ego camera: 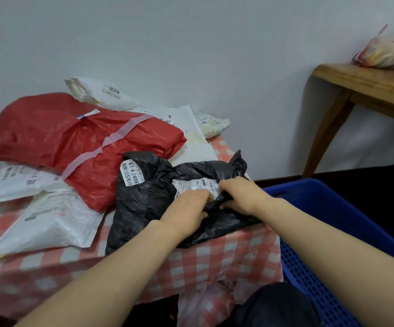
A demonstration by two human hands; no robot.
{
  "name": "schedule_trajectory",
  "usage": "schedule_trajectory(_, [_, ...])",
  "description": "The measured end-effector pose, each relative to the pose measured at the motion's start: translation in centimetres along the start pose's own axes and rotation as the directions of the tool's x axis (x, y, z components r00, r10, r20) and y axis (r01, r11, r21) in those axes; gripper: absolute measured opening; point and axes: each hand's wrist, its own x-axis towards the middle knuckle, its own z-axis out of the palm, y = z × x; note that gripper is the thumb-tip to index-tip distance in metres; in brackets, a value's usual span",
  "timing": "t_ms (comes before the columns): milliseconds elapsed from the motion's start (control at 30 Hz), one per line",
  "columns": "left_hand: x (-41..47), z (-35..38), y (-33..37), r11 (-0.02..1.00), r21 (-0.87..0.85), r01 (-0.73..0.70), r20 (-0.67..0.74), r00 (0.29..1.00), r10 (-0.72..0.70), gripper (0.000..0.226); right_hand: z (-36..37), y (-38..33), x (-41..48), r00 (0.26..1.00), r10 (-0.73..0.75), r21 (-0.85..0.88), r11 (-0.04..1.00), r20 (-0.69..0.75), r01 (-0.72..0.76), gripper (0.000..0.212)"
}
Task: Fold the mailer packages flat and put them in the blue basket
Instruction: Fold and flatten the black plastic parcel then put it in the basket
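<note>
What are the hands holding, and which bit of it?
Both hands grip the black mailer bag. The left hand and right hand bunch its crumpled near edge, beside the white label.

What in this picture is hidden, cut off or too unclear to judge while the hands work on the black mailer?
- Fingertips of the left hand and right hand: buried in the folds of the black mailer, head view.
- Blue basket: cut off by the right and bottom edges; the right forearm covers part of its inside.
- Small label print on the black mailer: too small to read.
- White mailers under the red mailer: partly covered.
</note>
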Motion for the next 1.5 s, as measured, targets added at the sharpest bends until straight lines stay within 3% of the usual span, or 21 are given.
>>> schedule_trajectory(100, [-1.1,-1.2,0.3,0.999,-0.032,-0.014,-0.083,0.996,0.012,0.046,-1.2,0.0,-0.7,0.999,0.031,0.11,0.993,0.013,-0.032,0.03])
schedule_trajectory(200, [-3.1,-4.7,-1.1,0.973,0.229,0.037,-0.232,0.973,0.017,0.039,-2.6,-2.3,-1.3,0.965,-0.03,0.092,0.994,-0.259,0.055,0.024])
schedule_trajectory(267, [-4.3,-6.2,-2.6,0.894,0.438,0.095,-0.109,0.993,-0.052,0.034,-2.5,-4.5,-0.8,0.951,-0.133,0.051,0.987,-0.278,0.153,0.022])
schedule_trajectory(333, [-5.1,-6.0,-3.8,0.858,0.51,0.06,0.084,0.989,-0.118,0.044,-1.2,-6.4,0.4,0.978,-0.194,0.015,0.981,-0.074,0.196,0.036])
schedule_trajectory(433, [-5.0,-4.6,-5.2,0.939,0.328,0.106,0.293,0.933,-0.208,0.078,-0.1,-7.4,1.8,0.984,-0.146,-0.031,0.988,0.106,0.15,0.055])
schedule_trajectory(500, [-4.7,-4.3,-6.0,0.958,0.211,0.195,0.211,0.948,-0.239,0.076,0.1,-7.5,2.3,0.991,-0.121,0.027,0.993,0.062,0.119,0.053])
schedule_trajectory(633, [-5.1,-3.8,-5.6,0.945,0.234,0.228,0.002,0.972,-0.235,0.042,0.0,-8.5,1.7,0.993,-0.121,0.034,0.992,0.01,0.121,0.032])
schedule_trajectory(700, [-5.6,-4.2,-5.1,0.969,0.097,0.228,-0.067,0.973,-0.223,0.043,-1.4,-8.6,0.9,0.998,-0.065,0.054,0.996,0.0,0.065,0.027])
schedule_trajectory(767, [-6.0,-5.8,-5.0,0.976,-0.091,0.197,-0.23,0.95,-0.213,0.04,-3.2,-8.1,0.7,1.0,0.004,0.223,0.975,-0.016,0.0,0.032])
schedule_trajectory(833, [-5.9,-7.0,-5.8,0.988,0.008,0.157,-0.298,0.943,-0.148,0.045,-3.7,-7.5,1.4,0.998,0.008,0.335,0.942,-0.055,0.011,0.028])
schedule_trajectory(900, [-5.6,-6.7,-6.6,0.949,0.275,0.156,-0.095,0.986,-0.135,0.065,-2.8,-7.8,1.9,0.997,-0.079,0.219,0.972,-0.009,0.079,0.025])
schedule_trajectory(967, [-5.2,-5.8,-7.2,0.9,0.402,0.166,0.119,0.966,-0.231,0.09,-1.0,-8.2,2.5,0.983,-0.133,0.067,0.99,0.129,0.125,0.051])
schedule_trajectory(1000, [-5.0,-5.3,-7.6,0.888,0.418,0.193,0.158,0.947,-0.28,0.098,-0.6,-8.3,2.6,0.978,-0.116,0.02,0.993,0.171,0.114,0.062])
schedule_trajectory(1100, [-5.0,-5.5,-7.8,0.876,0.416,0.246,0.084,0.948,-0.306,0.109,-1.3,-8.3,2.2,0.984,-0.022,0.007,1.0,0.174,0.021,0.082])
schedule_trajectory(1200, [-5.2,-5.6,-6.9,0.882,0.423,0.207,-0.119,0.978,-0.172,0.095,-1.9,-8.7,2.0,0.994,-0.096,-0.021,0.995,0.06,0.097,0.079])
schedule_trajectory(1267, [-5.2,-5.3,-6.5,0.884,0.442,0.151,-0.03,0.988,-0.153,0.089,-1.6,-9.4,2.3,0.984,-0.137,-0.003,0.99,0.115,0.138,0.07])
schedule_trajectory(1367, [-4.4,-5.2,-6.7,0.887,0.415,0.201,0.153,0.946,-0.286,0.096,-1.7,-10.2,3.2,0.973,-0.108,-0.018,0.993,0.203,0.114,0.059])
schedule_trajectory(1500, [-3.6,-4.9,-6.8,0.899,0.353,0.258,0.014,0.96,-0.281,0.069,-1.7,-10.2,3.2,0.992,-0.105,-0.035,0.994,0.074,0.108,0.045])
